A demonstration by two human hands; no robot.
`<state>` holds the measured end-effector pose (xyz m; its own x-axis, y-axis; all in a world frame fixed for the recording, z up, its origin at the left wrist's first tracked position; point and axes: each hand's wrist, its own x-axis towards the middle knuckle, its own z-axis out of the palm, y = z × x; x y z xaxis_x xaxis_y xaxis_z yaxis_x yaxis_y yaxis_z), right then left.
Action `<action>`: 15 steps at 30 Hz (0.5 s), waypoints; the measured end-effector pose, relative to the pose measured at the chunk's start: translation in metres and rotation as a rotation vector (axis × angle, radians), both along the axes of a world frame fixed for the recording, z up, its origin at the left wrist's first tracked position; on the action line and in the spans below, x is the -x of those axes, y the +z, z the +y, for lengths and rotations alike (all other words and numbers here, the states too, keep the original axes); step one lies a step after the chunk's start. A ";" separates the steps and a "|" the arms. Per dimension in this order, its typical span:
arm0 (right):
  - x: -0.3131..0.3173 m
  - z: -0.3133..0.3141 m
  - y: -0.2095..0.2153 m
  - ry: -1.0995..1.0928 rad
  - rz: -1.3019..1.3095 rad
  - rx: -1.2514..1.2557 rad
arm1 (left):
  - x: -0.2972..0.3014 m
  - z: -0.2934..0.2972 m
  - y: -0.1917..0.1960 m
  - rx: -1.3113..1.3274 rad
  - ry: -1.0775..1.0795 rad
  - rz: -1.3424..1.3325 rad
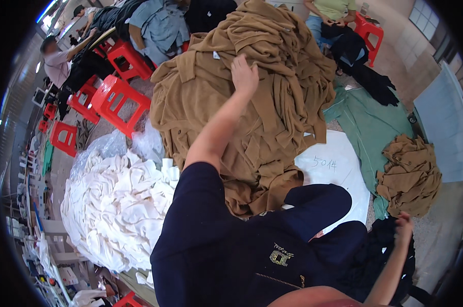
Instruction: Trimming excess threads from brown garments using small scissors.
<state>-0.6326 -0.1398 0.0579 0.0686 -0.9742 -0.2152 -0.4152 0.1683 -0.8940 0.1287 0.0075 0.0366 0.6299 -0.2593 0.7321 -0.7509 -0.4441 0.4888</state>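
A tall heap of brown knit garments [206, 110] rises in front of me. My left hand [244, 75] reaches over its upper part with the thumb apart from the fingers, and nothing shows in its grasp. Beside it, a white label [216, 55] stands out on one garment. My right hand [404, 227] is out at the right, its fingers loosely bent and apart, with nothing visible in them. It is nearest to a smaller brown garment pile [411, 174] and a black cloth [382, 240] below that.
White garments [121, 210] lie heaped at my left beside clear plastic [108, 146]. Red stools [121, 102] stand beyond. A white sheet [339, 169] and green cloth [375, 123] cover floor at right. Other people [57, 64] sit at the back left and back right.
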 end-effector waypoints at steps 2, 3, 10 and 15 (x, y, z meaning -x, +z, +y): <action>-0.044 0.045 -0.015 0.094 -0.070 -0.084 | -0.036 -0.022 0.022 -0.109 0.186 -0.102; -0.059 0.063 -0.020 0.109 -0.056 -0.119 | -0.055 -0.033 0.023 -0.188 0.277 -0.033; -0.095 0.133 -0.024 0.107 -0.146 -0.190 | -0.090 -0.036 0.031 0.127 -0.209 0.258; -0.157 0.148 -0.007 0.203 -0.228 0.049 | 0.091 0.008 0.076 0.074 -0.791 0.577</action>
